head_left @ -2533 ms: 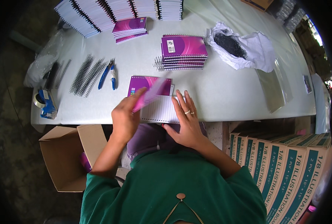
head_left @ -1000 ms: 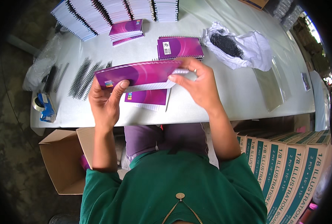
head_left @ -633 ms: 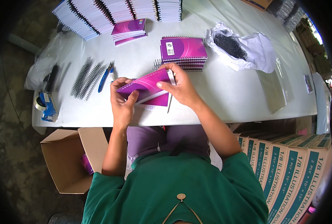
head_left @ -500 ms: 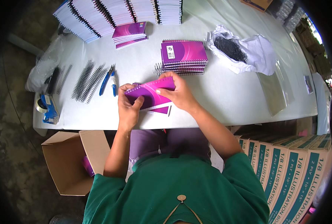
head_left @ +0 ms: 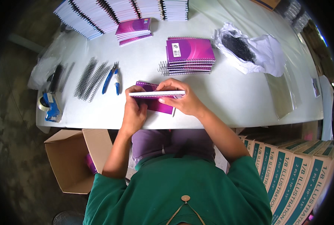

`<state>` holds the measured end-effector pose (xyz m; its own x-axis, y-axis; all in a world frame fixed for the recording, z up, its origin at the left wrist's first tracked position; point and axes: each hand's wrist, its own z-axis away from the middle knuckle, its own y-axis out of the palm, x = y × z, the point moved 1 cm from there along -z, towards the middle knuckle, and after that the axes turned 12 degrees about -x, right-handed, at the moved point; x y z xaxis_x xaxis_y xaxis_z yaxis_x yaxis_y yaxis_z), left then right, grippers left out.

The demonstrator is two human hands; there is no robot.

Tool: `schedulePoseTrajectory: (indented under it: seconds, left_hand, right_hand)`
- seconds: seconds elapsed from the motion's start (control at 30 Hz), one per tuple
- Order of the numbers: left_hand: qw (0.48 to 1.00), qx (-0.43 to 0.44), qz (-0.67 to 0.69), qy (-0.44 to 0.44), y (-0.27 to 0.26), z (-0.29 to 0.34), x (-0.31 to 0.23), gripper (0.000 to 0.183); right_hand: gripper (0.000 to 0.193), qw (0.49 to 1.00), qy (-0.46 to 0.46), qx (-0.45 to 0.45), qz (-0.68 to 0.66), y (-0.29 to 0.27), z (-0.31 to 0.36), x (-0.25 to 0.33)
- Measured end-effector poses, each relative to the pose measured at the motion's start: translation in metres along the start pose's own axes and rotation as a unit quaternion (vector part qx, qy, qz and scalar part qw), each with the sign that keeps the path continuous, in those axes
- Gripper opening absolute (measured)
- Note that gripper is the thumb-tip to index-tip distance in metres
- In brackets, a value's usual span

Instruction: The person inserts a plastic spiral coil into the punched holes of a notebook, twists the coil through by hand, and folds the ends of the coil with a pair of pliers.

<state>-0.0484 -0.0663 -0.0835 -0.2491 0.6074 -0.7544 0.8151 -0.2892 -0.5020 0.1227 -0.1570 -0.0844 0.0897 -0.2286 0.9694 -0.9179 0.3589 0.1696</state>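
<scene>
Between my hands a small notebook with a purple cover is tipped up, so the white edge of its pages faces me. My left hand grips its left end, thumb on the near side. At the right end, my right hand pinches it between thumb and fingers. Just beneath lies another purple notebook on the table, partly covered by my hands. Beyond them stands a stack of spiral-bound purple notebooks. A loose wire coil sticks out at its left side.
Left of my hands lie blue-handled pliers, a blue-and-white cutter, wire coils and a tape dispenser. Farther back are a smaller purple pile and tall bound books. White wrapping holds dark coils. Cartons flank me.
The held notebook has turned from showing its purple cover to showing its white page edge. More of the notebook beneath is visible. The whole view has shifted slightly.
</scene>
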Motion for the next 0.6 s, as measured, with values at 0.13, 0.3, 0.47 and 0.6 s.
schedulePoseTrajectory:
  seconds: [0.13, 0.3, 0.47, 0.6]
  left_hand:
    - [0.947, -0.090, -0.290, 0.103, -0.045, -0.048, 0.052, 0.042]
    - [0.891, -0.045, -0.450, -0.042, -0.077, -0.086, 0.094, 0.033]
    - [0.912, -0.174, -0.367, 0.066, -0.094, -0.095, 0.081, 0.023]
    - [0.964, -0.133, -0.231, -0.007, -0.108, -0.096, 0.061, 0.028]
  right_hand:
    - [0.030, 0.995, 0.012, 0.009, 0.097, 0.002, 0.002, -0.004]
    - [0.031, 0.994, -0.064, 0.009, 0.083, 0.008, 0.000, -0.001]
    - [0.032, 0.992, -0.095, 0.024, 0.079, 0.002, -0.002, -0.003]
    - [0.032, 0.996, -0.051, 0.003, 0.076, 0.002, -0.001, -0.006]
